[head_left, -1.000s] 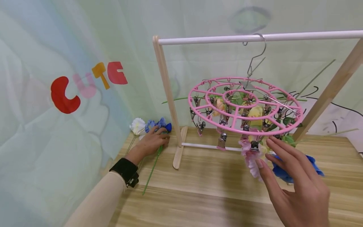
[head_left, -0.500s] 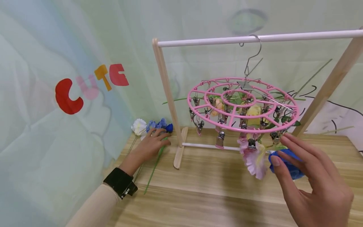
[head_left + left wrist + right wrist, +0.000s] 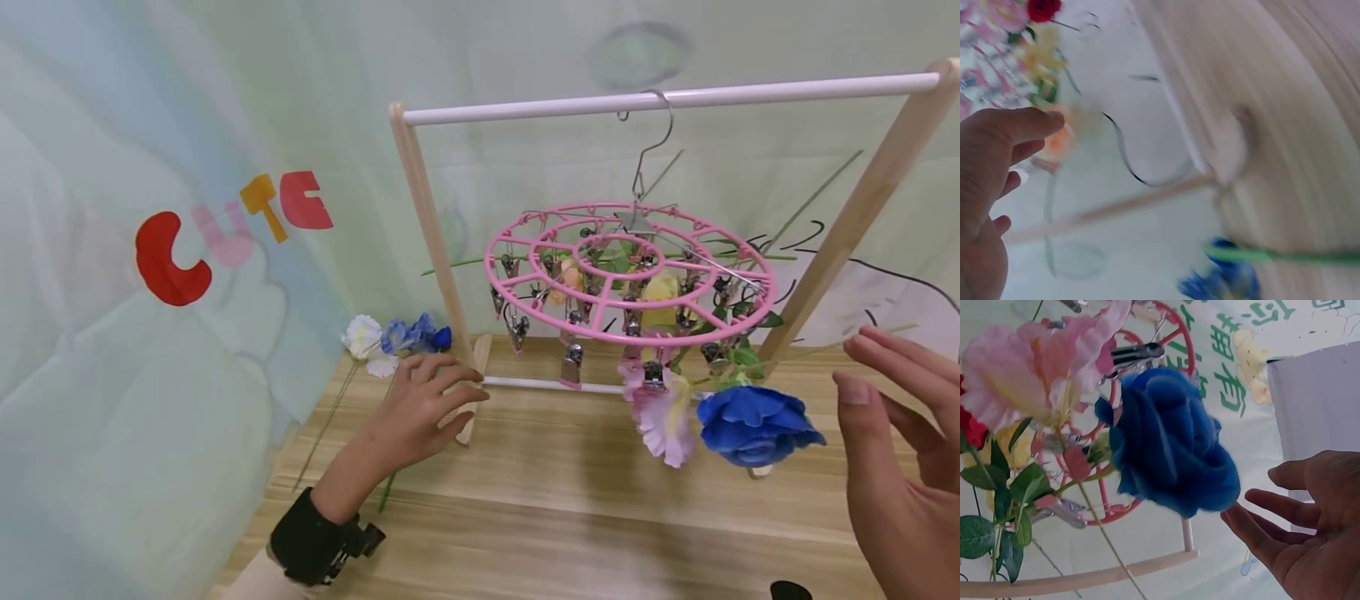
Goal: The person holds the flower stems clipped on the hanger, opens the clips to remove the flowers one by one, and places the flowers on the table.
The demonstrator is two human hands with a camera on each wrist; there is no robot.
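At the far left of the head view, coloured letters (image 3: 225, 233) sit on a pale green backdrop (image 3: 112, 375), and below them, at the table's back left corner, a small heap of flowers (image 3: 397, 337), white and blue, lies on the wooden table (image 3: 525, 517) with thin green stems running toward the lower left. Just right of that heap the left hand (image 3: 420, 412) hovers low over the table beside the left foot of the wooden rack (image 3: 420, 225), fingers loosely bent and holding nothing; its wrist view is smeared by blur, so little beyond the fingers (image 3: 1010, 128) and a green stem can be made out. In the middle, a pink round clip hanger (image 3: 626, 275) hangs by a metal hook from the rack's white top bar, with yellow and peach blooms partly hidden behind its rings. Under its near rim hangs a pale pink flower (image 3: 663, 417) and, touching it on the right, the blue rose (image 3: 753, 421) (a deep, saturated blue, petals tightly layered, head hanging down); which clip grips its stem is hard to tell. At the right edge the right hand (image 3: 900, 450), cut off by the frame, is spread and empty, clear of the rose.
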